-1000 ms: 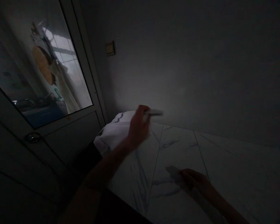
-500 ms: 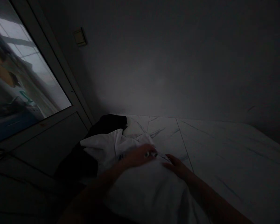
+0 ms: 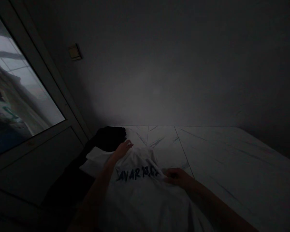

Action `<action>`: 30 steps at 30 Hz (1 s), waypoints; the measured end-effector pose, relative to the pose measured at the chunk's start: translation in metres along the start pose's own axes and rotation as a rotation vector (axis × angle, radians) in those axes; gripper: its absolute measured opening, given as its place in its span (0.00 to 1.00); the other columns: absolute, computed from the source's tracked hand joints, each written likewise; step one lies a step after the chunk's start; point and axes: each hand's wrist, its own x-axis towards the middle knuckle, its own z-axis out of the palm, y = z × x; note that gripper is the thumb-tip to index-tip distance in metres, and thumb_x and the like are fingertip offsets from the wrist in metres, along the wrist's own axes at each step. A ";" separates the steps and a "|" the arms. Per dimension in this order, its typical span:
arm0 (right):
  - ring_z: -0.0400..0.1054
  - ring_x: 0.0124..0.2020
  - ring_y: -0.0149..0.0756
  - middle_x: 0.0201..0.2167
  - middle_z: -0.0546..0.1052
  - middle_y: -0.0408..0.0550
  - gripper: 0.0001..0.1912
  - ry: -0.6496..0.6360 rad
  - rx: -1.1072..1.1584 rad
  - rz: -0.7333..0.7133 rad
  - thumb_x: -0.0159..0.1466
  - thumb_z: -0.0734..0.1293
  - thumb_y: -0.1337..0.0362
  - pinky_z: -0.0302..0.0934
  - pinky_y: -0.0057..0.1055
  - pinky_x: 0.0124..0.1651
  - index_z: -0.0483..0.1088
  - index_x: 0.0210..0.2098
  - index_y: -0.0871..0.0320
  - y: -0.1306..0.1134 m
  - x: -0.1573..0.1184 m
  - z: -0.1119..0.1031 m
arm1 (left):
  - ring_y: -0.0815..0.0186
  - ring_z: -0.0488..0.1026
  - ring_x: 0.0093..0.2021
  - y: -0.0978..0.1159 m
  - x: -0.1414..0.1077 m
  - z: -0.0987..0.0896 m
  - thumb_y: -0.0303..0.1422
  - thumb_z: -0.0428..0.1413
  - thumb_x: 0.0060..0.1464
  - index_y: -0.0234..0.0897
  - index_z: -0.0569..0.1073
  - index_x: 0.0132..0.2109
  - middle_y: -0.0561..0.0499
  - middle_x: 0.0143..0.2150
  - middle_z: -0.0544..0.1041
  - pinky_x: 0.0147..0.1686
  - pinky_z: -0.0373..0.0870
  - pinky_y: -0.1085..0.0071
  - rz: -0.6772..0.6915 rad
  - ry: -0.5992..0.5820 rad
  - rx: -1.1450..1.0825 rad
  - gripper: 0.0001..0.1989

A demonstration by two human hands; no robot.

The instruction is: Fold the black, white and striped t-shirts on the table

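A white shirt (image 3: 135,196) with dark printed letters across it lies spread on the marble-patterned surface, its near part running out of the bottom of the view. At its upper left edge is my left hand (image 3: 123,150), fingers closed on the fabric. My right hand (image 3: 177,177) pinches the opposite edge, to the right of the lettering, and creases run from there into the cloth. The picture is dark, so the fingertips are hard to make out.
Black folded cloth (image 3: 110,135) lies left of the shirt, beside a panelled door (image 3: 38,161) with a glass pane. A light switch (image 3: 74,52) sits on the grey wall (image 3: 157,80). White tiles with grey veins (image 3: 219,154) extend to the right.
My left hand has moved from the shirt's middle to its upper left, uncovering the lettering. The shirt lies flatter. My right hand keeps to the right edge. The view has shifted slightly.
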 end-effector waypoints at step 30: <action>0.66 0.26 0.32 0.25 0.74 0.41 0.07 0.548 -0.102 -0.152 0.54 0.69 0.60 0.59 0.27 0.30 0.72 0.31 0.55 -0.108 0.043 -0.121 | 0.64 0.76 0.36 0.134 0.043 -0.027 0.40 0.60 0.52 0.40 0.78 0.37 0.54 0.33 0.79 0.38 0.68 0.72 0.267 0.095 -0.605 0.09</action>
